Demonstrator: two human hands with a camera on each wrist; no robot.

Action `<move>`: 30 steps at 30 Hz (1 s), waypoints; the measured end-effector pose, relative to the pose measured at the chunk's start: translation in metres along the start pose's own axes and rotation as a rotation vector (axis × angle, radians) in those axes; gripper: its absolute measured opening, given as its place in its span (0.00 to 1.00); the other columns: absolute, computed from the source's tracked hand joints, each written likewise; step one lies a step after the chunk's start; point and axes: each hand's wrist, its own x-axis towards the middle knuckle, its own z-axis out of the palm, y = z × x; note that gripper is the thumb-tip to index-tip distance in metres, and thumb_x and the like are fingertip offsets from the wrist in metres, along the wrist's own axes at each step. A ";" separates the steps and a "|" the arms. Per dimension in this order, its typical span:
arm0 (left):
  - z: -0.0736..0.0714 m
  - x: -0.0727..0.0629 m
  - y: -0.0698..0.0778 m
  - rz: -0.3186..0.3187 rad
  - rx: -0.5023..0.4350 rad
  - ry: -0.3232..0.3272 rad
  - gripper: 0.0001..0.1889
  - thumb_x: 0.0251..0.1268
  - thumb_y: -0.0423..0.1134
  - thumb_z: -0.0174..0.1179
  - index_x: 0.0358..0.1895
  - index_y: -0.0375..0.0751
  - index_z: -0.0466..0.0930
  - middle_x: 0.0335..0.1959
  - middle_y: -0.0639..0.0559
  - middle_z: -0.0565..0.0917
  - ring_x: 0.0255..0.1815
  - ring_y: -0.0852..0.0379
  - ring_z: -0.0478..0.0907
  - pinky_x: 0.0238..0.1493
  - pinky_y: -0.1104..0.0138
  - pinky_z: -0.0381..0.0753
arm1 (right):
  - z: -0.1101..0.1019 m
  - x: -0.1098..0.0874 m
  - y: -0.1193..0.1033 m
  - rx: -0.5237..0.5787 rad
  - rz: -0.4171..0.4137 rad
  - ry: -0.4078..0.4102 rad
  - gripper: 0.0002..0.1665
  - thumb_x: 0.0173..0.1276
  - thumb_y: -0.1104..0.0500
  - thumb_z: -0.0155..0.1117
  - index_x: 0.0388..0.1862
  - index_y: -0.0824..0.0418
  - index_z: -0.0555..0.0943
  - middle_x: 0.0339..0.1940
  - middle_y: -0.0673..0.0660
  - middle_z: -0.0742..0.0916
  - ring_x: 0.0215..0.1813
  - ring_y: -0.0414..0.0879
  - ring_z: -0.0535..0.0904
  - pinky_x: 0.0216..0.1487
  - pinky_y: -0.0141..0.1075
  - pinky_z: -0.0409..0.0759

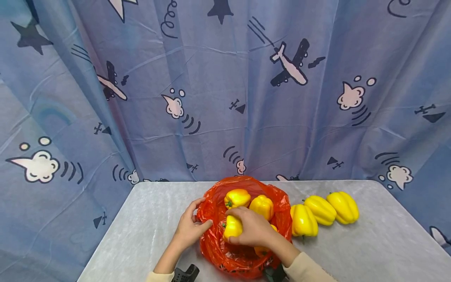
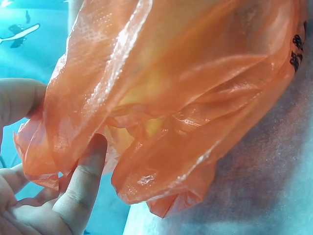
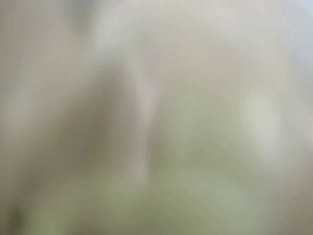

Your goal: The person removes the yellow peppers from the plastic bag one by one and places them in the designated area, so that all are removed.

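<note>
An orange-red plastic bag (image 1: 213,250) stands with its mouth open on the table, holding several yellow bell peppers. At the bag's left rim, my left hand (image 1: 188,230) pinches the plastic between thumb and fingers; the left wrist view shows the thin film (image 2: 166,103) folded among the fingers (image 2: 83,188). Inside the bag's mouth my right hand (image 1: 254,228) grips a yellow bell pepper (image 1: 234,227), its stem end facing left. Behind it lie two peppers, one at the back (image 1: 237,197) and another (image 1: 262,206) to its right. The right wrist view is too blurred to read.
To the right of the bag, three yellow bell peppers lie in a slanting row: a near one (image 1: 303,220), a middle one (image 1: 320,210) and a far one (image 1: 343,207). The pale table (image 1: 370,250) ends at a blue patterned curtain (image 1: 211,149).
</note>
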 end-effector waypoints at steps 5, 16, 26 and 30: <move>0.001 0.000 0.001 -0.016 0.006 0.007 0.35 0.53 0.32 0.68 0.66 0.48 0.66 0.62 0.39 0.70 0.32 0.57 0.82 0.32 0.70 0.84 | -0.009 0.000 -0.003 0.012 -0.019 0.033 0.39 0.46 0.40 0.75 0.58 0.50 0.78 0.57 0.51 0.82 0.54 0.45 0.78 0.54 0.45 0.80; 0.001 -0.001 0.000 -0.008 -0.006 0.007 0.35 0.52 0.32 0.68 0.66 0.48 0.66 0.62 0.39 0.70 0.34 0.55 0.83 0.33 0.70 0.84 | -0.025 -0.004 -0.009 0.004 -0.035 0.070 0.37 0.46 0.38 0.74 0.57 0.44 0.78 0.55 0.48 0.83 0.49 0.41 0.78 0.47 0.40 0.80; 0.001 -0.001 0.000 -0.011 -0.003 0.008 0.35 0.52 0.32 0.69 0.66 0.48 0.67 0.62 0.39 0.70 0.32 0.56 0.82 0.32 0.71 0.83 | -0.045 -0.012 -0.016 0.035 -0.038 0.112 0.34 0.46 0.41 0.75 0.56 0.39 0.78 0.53 0.42 0.82 0.42 0.37 0.76 0.38 0.32 0.77; 0.002 -0.001 0.002 -0.010 0.000 0.006 0.35 0.52 0.32 0.68 0.66 0.48 0.67 0.62 0.39 0.70 0.32 0.57 0.82 0.32 0.72 0.83 | -0.055 -0.017 -0.016 0.022 -0.050 0.164 0.35 0.45 0.43 0.75 0.55 0.41 0.78 0.48 0.42 0.82 0.38 0.38 0.74 0.33 0.28 0.73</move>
